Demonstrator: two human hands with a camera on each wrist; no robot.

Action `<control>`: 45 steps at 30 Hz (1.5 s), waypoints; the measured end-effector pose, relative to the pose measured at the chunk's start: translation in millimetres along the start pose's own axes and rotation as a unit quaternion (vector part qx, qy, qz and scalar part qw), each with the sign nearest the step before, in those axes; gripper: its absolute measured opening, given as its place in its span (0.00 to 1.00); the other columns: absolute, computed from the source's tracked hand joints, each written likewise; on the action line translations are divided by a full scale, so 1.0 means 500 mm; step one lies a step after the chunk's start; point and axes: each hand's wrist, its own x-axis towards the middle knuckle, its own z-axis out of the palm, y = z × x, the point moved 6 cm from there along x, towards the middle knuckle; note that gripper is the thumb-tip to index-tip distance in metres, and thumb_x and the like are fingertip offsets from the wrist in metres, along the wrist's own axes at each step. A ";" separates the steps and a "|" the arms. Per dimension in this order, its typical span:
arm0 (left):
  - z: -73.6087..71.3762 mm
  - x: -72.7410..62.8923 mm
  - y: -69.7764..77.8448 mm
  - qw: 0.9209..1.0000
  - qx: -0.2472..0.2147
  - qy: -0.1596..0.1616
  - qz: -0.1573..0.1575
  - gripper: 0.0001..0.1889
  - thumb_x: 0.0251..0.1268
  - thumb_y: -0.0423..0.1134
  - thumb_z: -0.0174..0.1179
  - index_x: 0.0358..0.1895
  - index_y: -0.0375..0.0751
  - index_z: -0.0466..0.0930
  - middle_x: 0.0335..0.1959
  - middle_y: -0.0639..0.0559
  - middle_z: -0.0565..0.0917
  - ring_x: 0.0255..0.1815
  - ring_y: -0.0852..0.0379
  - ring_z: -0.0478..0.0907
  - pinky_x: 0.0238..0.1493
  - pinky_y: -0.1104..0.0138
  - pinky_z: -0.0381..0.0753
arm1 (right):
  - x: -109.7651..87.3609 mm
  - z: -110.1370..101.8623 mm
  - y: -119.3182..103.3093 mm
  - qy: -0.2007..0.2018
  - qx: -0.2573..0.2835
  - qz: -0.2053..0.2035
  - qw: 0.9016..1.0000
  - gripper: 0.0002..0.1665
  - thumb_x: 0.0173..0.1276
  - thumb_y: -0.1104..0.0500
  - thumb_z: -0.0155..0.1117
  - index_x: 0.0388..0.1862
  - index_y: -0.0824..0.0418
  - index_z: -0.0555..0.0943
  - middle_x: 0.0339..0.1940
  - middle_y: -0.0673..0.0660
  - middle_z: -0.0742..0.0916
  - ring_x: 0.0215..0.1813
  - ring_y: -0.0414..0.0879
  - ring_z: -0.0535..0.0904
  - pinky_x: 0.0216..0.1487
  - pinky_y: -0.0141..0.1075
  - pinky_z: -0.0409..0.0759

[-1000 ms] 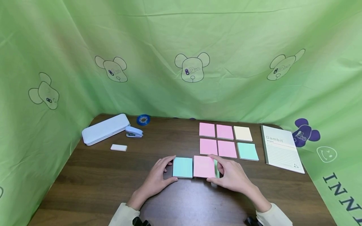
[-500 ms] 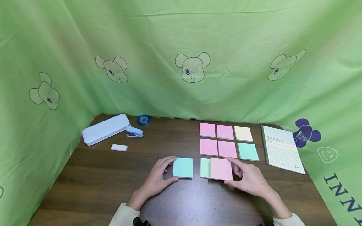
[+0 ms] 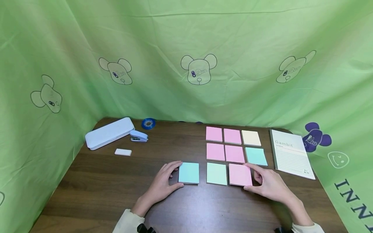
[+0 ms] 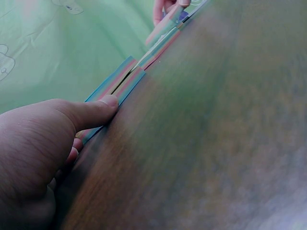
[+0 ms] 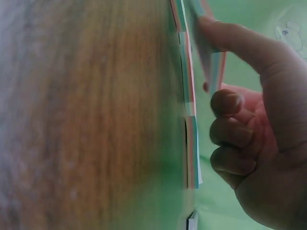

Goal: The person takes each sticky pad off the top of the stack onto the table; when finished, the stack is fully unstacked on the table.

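Observation:
My left hand (image 3: 161, 183) grips a teal-topped stack of sticky notes (image 3: 188, 173) by its left side, thumb at the near edge. In the left wrist view, this stack's striped edges (image 4: 125, 88) show two layers. My right hand (image 3: 269, 184) pinches a pink-topped sticky note pad (image 3: 240, 174) between thumb and index finger, the other fingers curled in. Seen from the right wrist, that pad (image 5: 218, 72) is tilted and raised off the table. Between the two hands lies a light green sticky note pad (image 3: 216, 173).
Behind the right hand, pink pads (image 3: 215, 151), a cream pad (image 3: 251, 138) and a teal pad (image 3: 256, 156) form two rows. A notebook (image 3: 292, 153) lies at right. At left are a pale blue case (image 3: 109, 133), stapler (image 3: 139, 136), white eraser (image 3: 123, 152) and blue tape roll (image 3: 148, 123).
My right hand has carried the pink pad rightward from beside the teal stack, across the light green pad, which now shows whole. The left hand has stayed in place on its stack.

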 end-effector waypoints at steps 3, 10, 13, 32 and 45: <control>-0.001 -0.001 0.000 1.000 0.001 0.001 0.001 0.42 0.65 0.40 0.83 0.82 0.45 0.74 0.78 0.52 0.78 0.67 0.53 0.78 0.59 0.62 0.84 | -0.002 0.007 0.006 -0.018 -0.010 0.009 1.000 0.44 0.51 0.44 0.93 0.66 0.54 0.85 0.24 0.32 0.68 0.26 0.26 0.57 0.29 0.28 0.59; -0.001 0.000 0.001 1.000 0.001 0.001 0.006 0.42 0.65 0.40 0.83 0.82 0.44 0.74 0.78 0.51 0.78 0.67 0.52 0.78 0.59 0.62 0.84 | -0.004 0.020 0.015 -0.054 -0.028 0.044 0.997 0.49 0.49 0.36 0.92 0.69 0.48 0.84 0.25 0.35 0.69 0.26 0.28 0.58 0.27 0.30 0.59; 0.000 0.000 0.001 1.000 0.002 0.001 0.007 0.42 0.65 0.40 0.83 0.82 0.44 0.74 0.78 0.51 0.78 0.67 0.52 0.78 0.59 0.62 0.85 | -0.005 0.020 0.013 -0.053 -0.028 0.046 0.997 0.51 0.49 0.35 0.92 0.71 0.45 0.83 0.25 0.35 0.69 0.26 0.28 0.57 0.28 0.30 0.59; 0.000 0.001 0.001 1.000 0.006 0.005 -0.004 0.49 0.63 0.39 0.85 0.85 0.43 0.68 0.70 0.52 0.82 0.63 0.54 0.78 0.56 0.64 0.83 | 0.059 0.054 -0.093 -0.009 0.029 -0.018 0.999 0.40 0.60 0.45 0.89 0.71 0.49 0.86 0.23 0.32 0.66 0.26 0.26 0.58 0.29 0.28 0.62; -0.001 0.000 0.002 1.000 0.005 0.008 -0.006 0.51 0.60 0.38 0.86 0.86 0.44 0.67 0.68 0.54 0.83 0.58 0.57 0.78 0.54 0.65 0.81 | 0.119 0.114 -0.188 -0.025 0.042 -0.035 0.998 0.40 0.59 0.44 0.89 0.69 0.51 0.87 0.22 0.33 0.66 0.25 0.26 0.56 0.27 0.29 0.60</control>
